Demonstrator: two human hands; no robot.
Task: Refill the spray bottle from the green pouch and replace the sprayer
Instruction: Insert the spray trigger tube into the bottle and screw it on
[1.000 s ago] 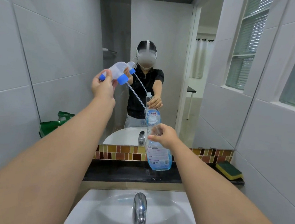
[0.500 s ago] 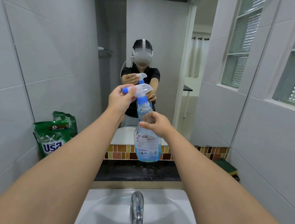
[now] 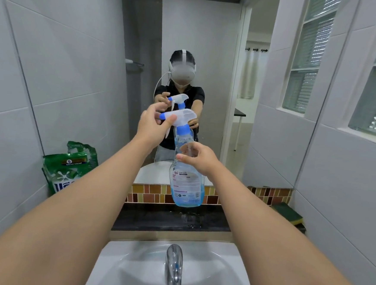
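Sprayer [image 3: 181,117] pinched by our left hand [image 3: 153,124] to seat it; right hand [image 3: 200,158] grips bottle [image 3: 185,173] steady over sink [image 3: 228,269].

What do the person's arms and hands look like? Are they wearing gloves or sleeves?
No gloves and no long sleeves. Both forearms are bare up to the picture's edge. The left hand and right hand are bare too, with no rings, watch or bracelets showing. In the mirror, the person wears a black short-sleeved shirt.

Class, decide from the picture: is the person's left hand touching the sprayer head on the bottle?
Touching. The head view shows the left hand pinching the sprayer head at its blue nozzle, thumb under and fingers over, with no gap.
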